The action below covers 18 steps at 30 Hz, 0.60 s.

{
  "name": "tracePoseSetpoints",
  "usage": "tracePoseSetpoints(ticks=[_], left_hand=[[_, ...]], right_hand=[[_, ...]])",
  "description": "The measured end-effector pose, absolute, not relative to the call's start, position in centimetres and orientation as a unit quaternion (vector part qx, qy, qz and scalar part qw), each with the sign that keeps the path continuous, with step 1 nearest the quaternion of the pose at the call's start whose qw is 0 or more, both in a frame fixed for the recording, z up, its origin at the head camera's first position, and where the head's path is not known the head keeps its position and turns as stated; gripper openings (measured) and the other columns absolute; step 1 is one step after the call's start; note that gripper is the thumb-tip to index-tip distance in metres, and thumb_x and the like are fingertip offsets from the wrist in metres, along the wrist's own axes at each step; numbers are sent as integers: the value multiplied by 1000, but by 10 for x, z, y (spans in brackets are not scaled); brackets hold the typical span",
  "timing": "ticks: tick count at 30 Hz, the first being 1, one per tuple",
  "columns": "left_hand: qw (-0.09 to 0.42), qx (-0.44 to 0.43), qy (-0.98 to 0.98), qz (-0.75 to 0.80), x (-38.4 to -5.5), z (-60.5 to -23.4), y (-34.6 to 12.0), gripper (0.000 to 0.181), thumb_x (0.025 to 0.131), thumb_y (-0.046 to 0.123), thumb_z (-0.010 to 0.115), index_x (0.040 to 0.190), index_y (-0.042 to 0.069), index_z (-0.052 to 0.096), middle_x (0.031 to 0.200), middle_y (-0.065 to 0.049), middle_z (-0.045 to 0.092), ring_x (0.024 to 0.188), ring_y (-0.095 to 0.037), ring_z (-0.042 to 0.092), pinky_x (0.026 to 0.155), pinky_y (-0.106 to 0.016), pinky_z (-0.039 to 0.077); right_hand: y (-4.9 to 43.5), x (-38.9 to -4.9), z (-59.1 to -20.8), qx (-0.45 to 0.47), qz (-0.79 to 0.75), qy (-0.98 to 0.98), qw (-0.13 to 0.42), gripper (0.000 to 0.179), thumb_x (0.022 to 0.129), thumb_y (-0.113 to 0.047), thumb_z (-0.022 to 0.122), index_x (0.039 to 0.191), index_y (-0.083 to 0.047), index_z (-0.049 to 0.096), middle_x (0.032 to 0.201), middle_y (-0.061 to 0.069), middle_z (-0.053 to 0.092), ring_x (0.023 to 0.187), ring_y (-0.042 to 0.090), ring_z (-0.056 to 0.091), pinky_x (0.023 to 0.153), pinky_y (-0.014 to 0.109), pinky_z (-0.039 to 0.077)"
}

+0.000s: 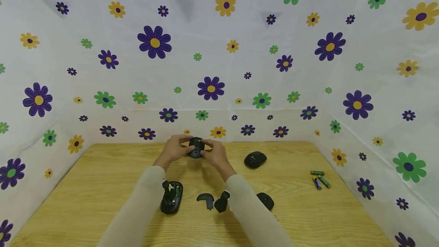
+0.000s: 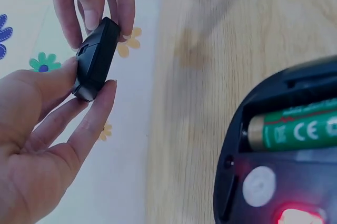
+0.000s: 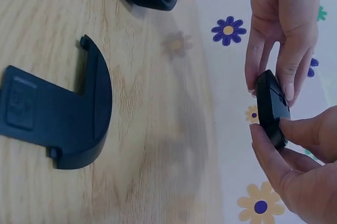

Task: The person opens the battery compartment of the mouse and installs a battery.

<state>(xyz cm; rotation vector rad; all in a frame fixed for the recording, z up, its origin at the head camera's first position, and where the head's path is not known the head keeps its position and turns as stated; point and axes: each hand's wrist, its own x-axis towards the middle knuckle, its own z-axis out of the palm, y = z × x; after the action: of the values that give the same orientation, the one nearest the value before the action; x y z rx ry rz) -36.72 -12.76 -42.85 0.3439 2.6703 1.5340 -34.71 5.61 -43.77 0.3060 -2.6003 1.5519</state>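
Note:
Above the far edge of the table, both hands hold a black computer mouse (image 1: 196,148) between them. My left hand (image 1: 174,149) pinches its left side with thumb and fingers, and my right hand (image 1: 215,153) pinches the right side. Side-on in the wrist views, the mouse (image 2: 98,58) is tilted, with fingertips at both ends. Below the left wrist lies another mouse (image 1: 172,199), its battery compartment uncovered; a green battery (image 2: 295,127) sits inside and a red light (image 2: 300,217) glows. A loose black battery cover (image 3: 58,108) lies on the table between the forearms.
A third black mouse (image 1: 255,159) lies right of the hands. Another dark mouse-like piece (image 1: 265,201) is partly hidden by the right sleeve. Two green batteries (image 1: 324,181) and a blue one (image 1: 316,183) lie at the table's right. A flowered sheet (image 1: 219,48) hangs behind the wooden table (image 1: 113,170).

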Motion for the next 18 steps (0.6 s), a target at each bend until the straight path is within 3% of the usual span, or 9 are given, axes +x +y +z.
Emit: tracePoseSetpoints(ticks=[8,18], left_hand=[[9,98,858,504,-355,-430,-123,57,92,20,80,143,6,60,149,-21,58,117,-38,70,90,-40,65],[5,107,843,527,-338,-424,-115,55,88,15,83,140,8,64,145,-19,61,112,-35,72,91,-42,65]], right_hand=[[65,-333,-436,127,522,-842,50,42,95,2,69,137,-1,65,147,23,58,117,42,70,93,44,64],[76,-317,-432,136,521,-841,51,43,95,-1,71,138,-7,66,149,21,58,113,43,71,89,45,65]])
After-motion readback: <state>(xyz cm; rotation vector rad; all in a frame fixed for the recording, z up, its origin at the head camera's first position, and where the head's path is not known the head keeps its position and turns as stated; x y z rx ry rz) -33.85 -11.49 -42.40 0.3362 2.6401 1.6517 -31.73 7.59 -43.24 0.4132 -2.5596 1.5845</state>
